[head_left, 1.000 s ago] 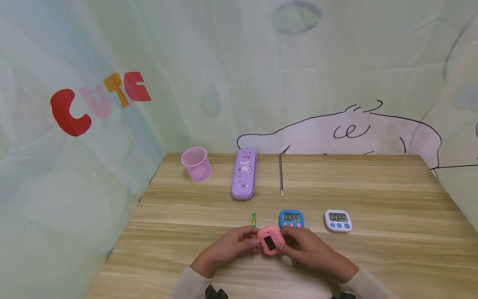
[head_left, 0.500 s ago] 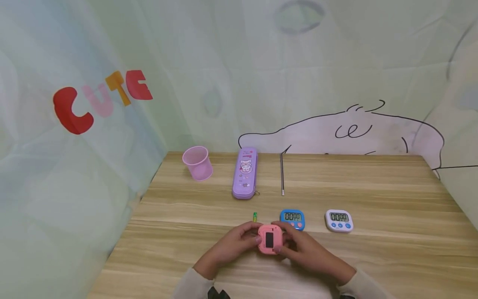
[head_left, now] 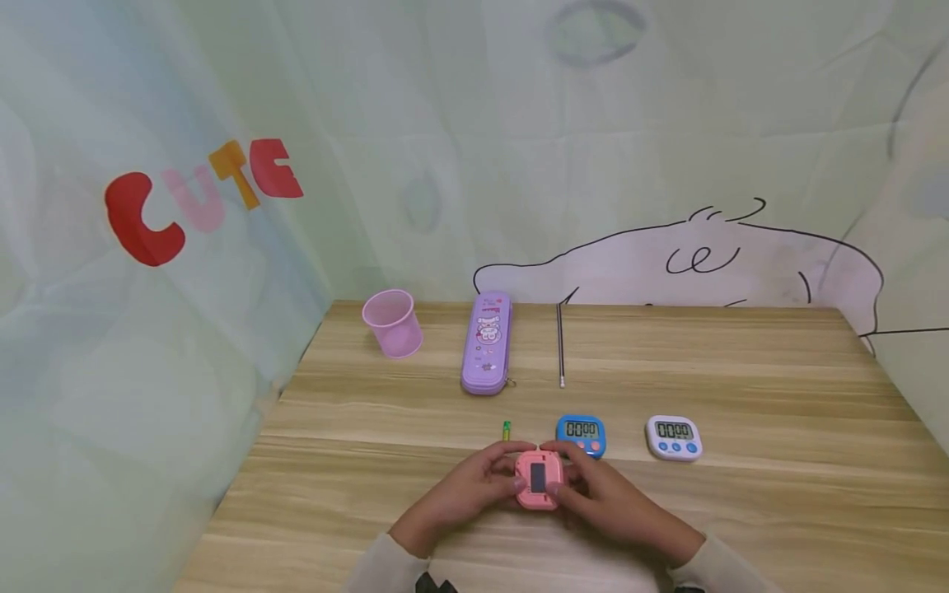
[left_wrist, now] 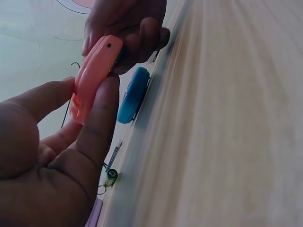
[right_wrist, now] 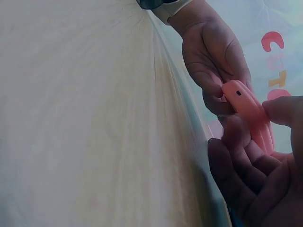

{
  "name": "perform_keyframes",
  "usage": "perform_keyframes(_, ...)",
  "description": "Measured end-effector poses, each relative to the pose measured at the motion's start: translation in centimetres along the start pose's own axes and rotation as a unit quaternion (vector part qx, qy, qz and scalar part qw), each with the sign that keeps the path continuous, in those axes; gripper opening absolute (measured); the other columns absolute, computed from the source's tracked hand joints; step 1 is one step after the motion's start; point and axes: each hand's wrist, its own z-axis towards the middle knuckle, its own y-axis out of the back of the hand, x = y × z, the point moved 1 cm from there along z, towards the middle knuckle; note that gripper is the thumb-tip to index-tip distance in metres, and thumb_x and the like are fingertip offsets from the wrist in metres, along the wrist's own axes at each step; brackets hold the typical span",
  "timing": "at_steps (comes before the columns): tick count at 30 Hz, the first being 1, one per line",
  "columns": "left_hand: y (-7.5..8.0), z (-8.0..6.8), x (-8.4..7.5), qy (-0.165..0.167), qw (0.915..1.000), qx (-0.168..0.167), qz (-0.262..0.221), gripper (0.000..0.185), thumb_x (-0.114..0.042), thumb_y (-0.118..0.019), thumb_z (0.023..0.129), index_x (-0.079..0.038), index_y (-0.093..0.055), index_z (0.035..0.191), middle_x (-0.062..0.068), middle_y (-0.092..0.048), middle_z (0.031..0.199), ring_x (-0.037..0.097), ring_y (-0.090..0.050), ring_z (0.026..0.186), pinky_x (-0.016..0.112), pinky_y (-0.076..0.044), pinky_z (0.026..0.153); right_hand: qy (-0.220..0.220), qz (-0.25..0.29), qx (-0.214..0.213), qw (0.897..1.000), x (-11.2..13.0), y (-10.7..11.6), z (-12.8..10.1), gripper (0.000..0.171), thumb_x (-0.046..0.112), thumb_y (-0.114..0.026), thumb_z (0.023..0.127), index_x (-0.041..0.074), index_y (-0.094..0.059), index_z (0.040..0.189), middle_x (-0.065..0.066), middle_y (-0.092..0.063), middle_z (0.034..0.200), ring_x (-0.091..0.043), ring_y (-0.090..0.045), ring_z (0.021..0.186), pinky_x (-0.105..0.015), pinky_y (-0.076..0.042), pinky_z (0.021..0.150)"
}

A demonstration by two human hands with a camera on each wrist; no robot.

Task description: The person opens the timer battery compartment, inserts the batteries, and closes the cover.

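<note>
Both hands grasp the pink timer (head_left: 539, 481), held just above the wooden table (head_left: 741, 511) at its near edge: the left hand (head_left: 474, 487) pinches its left rim between thumb and fingers, and the right hand (head_left: 599, 498) curls round its right rim. The timer's back faces up, showing a dark rectangular recess that looks like an open battery slot, so the step in hand seems to be work on that compartment; the next move would likely call for one hand to steady the timer while the other fetches the small green battery (head_left: 507, 429) lying just beyond it. To the right of the pink timer, on the table, sit a blue timer (head_left: 581, 434) and, farther right, a white timer (head_left: 672, 436). Well beyond it lie a purple pencil case (head_left: 485, 341), a thin dark rod (head_left: 559, 346) and a pink cup (head_left: 390, 322). Whether the slot holds anything cannot be made out, and the wrist views show the timer (left_wrist: 92, 78) only edge-on; its front is hidden.
</note>
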Motion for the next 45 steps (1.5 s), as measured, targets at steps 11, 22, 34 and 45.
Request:
perform_keyframes(11, -0.3, 0.4, 0.9, -0.002, 0.9988, 0.023, -0.042, 0.046, -0.005, -0.060, 0.095, -0.003, -0.045, 0.139, 0.015, -0.064, 0.117, 0.023, -0.066, 0.100, 0.036, -0.057, 0.086, -0.009, -0.084, -0.024, 0.996, -0.2, -0.5, 0.0, 0.039, 0.044, -0.045, 0.102, 0.025, -0.038, 0.136, 0.012, -0.065, 0.079, -0.007, -0.057, 0.072, -0.025, -0.048, 0.065)
perform_keyframes(22, -0.5, 0.5, 1.6, -0.006, 0.9958, 0.037, -0.083, 0.046, 0.001, -0.060, 0.093, 0.002, -0.043, 0.136, 0.020, -0.065, 0.114, 0.027, -0.067, 0.100, 0.040, -0.057, 0.084, -0.051, -0.143, -0.048, 0.987, 0.2, -1.2, 0.2, 0.041, 0.052, -0.035, 0.103, 0.026, -0.048, 0.132, 0.010, -0.064, 0.099, -0.008, -0.059, 0.087, -0.033, -0.052, 0.075)
perform_keyframes(34, -0.7, 0.5, 1.3, 0.001, 0.9952, 0.045, -0.087, 0.044, 0.003, -0.059, 0.093, 0.001, -0.042, 0.134, 0.019, -0.065, 0.112, 0.026, -0.067, 0.098, 0.039, -0.058, 0.082, -0.029, -0.204, -0.061, 0.977, 1.3, -1.4, -0.4, 0.035, 0.043, -0.034, 0.106, 0.024, -0.048, 0.132, 0.003, -0.066, 0.105, -0.012, -0.062, 0.092, -0.040, -0.053, 0.076)
perform_keyframes(45, -1.1, 0.3, 1.2, 0.006, 0.9945, 0.022, -0.102, 0.043, 0.002, -0.062, 0.092, 0.001, -0.043, 0.130, 0.019, -0.065, 0.109, 0.027, -0.068, 0.096, 0.040, -0.058, 0.082, -0.028, -0.202, -0.112, 0.973, 0.8, -2.0, -0.3, 0.032, 0.039, -0.030, 0.107, 0.030, -0.051, 0.129, 0.008, -0.066, 0.099, -0.008, -0.060, 0.082, -0.034, -0.053, 0.072)
